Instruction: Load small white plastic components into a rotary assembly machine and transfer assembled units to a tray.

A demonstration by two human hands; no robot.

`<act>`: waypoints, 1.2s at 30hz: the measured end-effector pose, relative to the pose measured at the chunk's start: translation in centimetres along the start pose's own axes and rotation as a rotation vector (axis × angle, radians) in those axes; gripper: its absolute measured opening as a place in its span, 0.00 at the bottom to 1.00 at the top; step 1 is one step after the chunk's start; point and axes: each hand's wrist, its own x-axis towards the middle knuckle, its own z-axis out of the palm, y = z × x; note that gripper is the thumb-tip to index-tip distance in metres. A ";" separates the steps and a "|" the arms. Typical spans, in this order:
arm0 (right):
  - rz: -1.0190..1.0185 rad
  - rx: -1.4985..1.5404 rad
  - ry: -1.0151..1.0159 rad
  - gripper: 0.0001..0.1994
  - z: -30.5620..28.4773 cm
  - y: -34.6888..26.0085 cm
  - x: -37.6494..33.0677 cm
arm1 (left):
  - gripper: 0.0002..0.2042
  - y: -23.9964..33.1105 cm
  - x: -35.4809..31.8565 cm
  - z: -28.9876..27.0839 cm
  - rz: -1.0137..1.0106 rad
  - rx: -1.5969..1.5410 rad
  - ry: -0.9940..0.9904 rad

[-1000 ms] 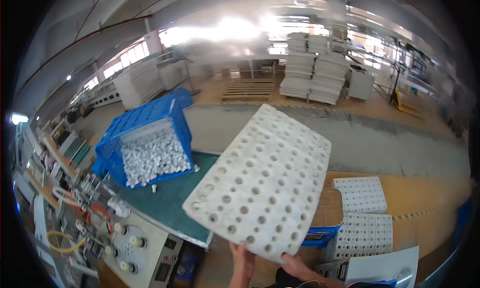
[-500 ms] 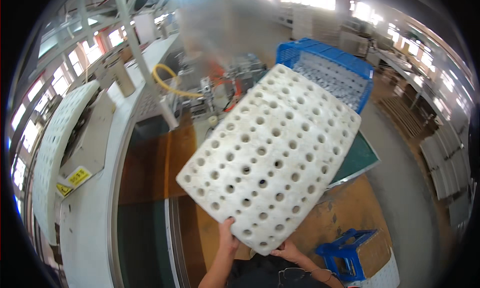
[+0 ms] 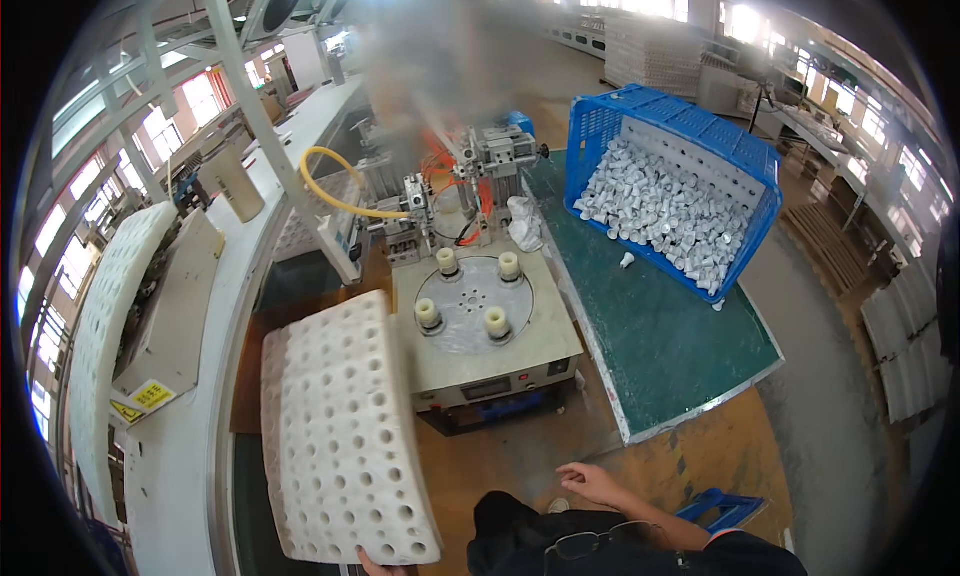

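A white foam board (image 3: pixel 335 426) with rows of round holes stands tilted on my left, over the dark strip beside the long bench. At its lower edge my left hand (image 3: pixel 375 566) grips it; just the thumb and part of the hand show, the other fingers being hidden. My right hand (image 3: pixel 592 483) is off the board, in front of my body, its fingers apart and nothing in them. Ahead of me sits a machine with a round metal turntable (image 3: pixel 475 306), carrying several pale cylindrical holders (image 3: pixel 497 322).
On the right, a green-topped table (image 3: pixel 640 356) bears a tipped blue crate (image 3: pixel 680 106) full of small white cup-like parts (image 3: pixel 660 211); one loose part (image 3: pixel 627 260) lies outside it. A blue stool (image 3: pixel 722 509) is near my right arm. Another perforated board (image 3: pixel 115 346) leans far left.
The foam board has swung from the middle, where both hands held it, down to the left. My right hand has let go. The turntable and crate contents are now uncovered.
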 end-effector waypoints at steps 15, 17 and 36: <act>0.125 -0.117 0.316 0.17 -9.1 -0.8 14.6 | 0.32 -17.3 25.8 2.5 0.026 0.506 -0.092; 0.205 -0.150 0.415 0.19 -11.1 -0.4 15.5 | 0.31 -19.6 29.9 3.3 0.007 0.501 -0.149; 0.253 -0.648 1.250 0.34 -57.8 -6.3 36.3 | 0.28 -22.8 36.6 23.6 -0.192 0.576 -0.257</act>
